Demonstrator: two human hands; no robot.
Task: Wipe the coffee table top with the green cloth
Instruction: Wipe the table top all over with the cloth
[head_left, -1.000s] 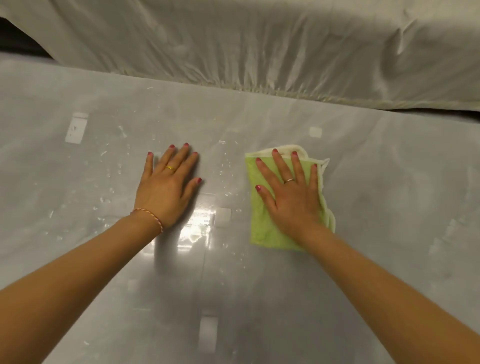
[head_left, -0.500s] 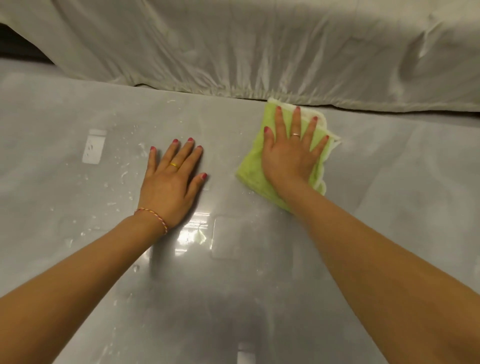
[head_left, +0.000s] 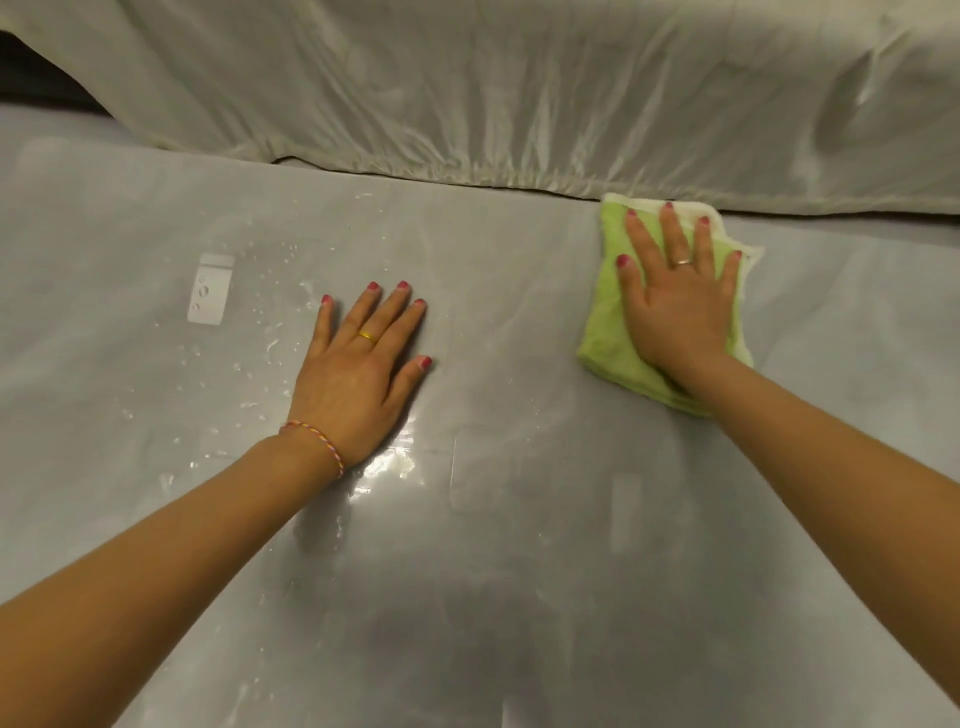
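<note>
The folded green cloth (head_left: 605, 325) with a pale trim lies flat on the glossy grey coffee table top (head_left: 519, 519), close to its far edge on the right. My right hand (head_left: 675, 306) presses down on the cloth, palm flat, fingers spread and pointing away from me. My left hand (head_left: 358, 374) rests flat on the bare table surface left of centre, fingers apart, holding nothing. Water droplets (head_left: 270, 343) speckle the surface to the left of that hand.
A pale draped sheet (head_left: 493, 93) covers furniture right behind the table's far edge, almost touching the cloth. A white rectangular reflection (head_left: 210, 288) shows on the tabletop at left. A bright glare patch (head_left: 389, 465) lies near my left wrist.
My right hand has slid the green cloth away from me to the far edge, then rightward along it. My left hand has stayed planted on the table.
</note>
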